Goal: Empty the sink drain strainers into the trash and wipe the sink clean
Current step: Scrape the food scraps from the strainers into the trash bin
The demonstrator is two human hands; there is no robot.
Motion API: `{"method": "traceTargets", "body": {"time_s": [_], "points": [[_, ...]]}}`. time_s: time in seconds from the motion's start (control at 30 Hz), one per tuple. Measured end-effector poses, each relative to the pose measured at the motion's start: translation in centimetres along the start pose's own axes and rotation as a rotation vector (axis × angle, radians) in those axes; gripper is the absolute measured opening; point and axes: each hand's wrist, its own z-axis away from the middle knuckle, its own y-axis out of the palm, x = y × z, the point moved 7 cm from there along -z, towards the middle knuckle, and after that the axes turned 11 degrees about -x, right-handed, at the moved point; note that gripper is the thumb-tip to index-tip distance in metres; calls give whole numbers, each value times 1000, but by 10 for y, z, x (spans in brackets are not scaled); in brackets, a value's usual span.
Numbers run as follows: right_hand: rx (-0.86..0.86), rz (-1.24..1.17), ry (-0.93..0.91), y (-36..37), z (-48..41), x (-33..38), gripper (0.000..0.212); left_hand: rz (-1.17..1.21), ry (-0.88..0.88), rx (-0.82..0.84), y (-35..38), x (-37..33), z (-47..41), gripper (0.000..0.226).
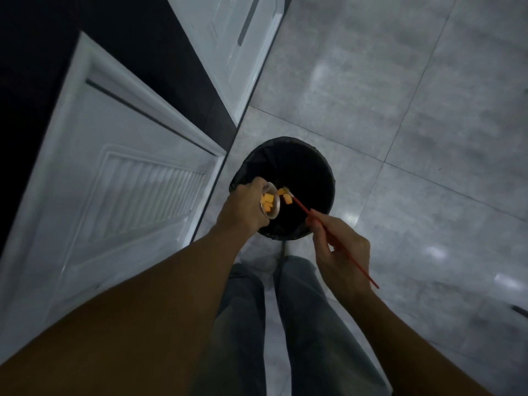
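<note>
Grey tiled floor (pixel 400 110) w/ black-lined trash bin (pixel 311 172) on it

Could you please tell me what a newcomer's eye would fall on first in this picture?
The bright orange food pieces stand out first, in the tilted metal drain strainer that the left hand holds over the black-lined trash bin, mid-frame. Just right of it, the right hand pinches a thin red stick whose tip reaches pieces at the strainer's rim.
</note>
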Motion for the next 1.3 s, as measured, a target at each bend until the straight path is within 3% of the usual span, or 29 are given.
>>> {"method": "traceTargets", "body": {"time_s": [0.27,0.5,0.77,1.17,1.3], "points": [[91,-42,-11,13,9,8,25,8,-10,-21,2,-2,1,68],[7,-4,21,-1,8,-8,25,7,-30,-2,1,0,4,74],[121,-90,-12,16,8,9,23,75,-14,-10,3,-6,6,72],[42,-61,26,-7,-3,-9,21,122,-23,-21,3,1,5,78],[107,-106,-3,-2,1,-1,19,118,-29,-29,4,2,4,80]]}}
